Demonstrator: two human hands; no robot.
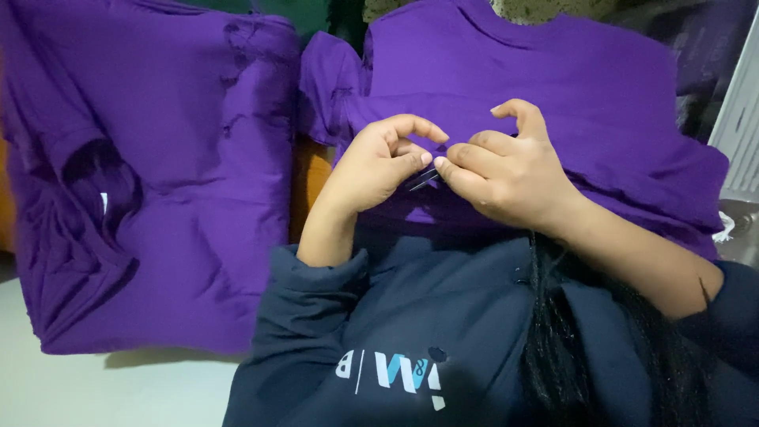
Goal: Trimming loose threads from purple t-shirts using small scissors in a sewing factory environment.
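Purple shirt (601,87), flat, hands (506,170) pinching tool (421,179)

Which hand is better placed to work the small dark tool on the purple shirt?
Probably the left hand: it pinches the small dark tool over the purple shirt. The right hand only touches its tip.

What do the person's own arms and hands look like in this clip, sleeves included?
Both hands are bare: no gloves, rings or watch can be seen. The left hand comes out of a dark navy sweatshirt sleeve pushed up the forearm, with a ribbed cuff. The right hand has its navy sleeve pushed back further, near the elbow. Fingernails are short and look unpainted.
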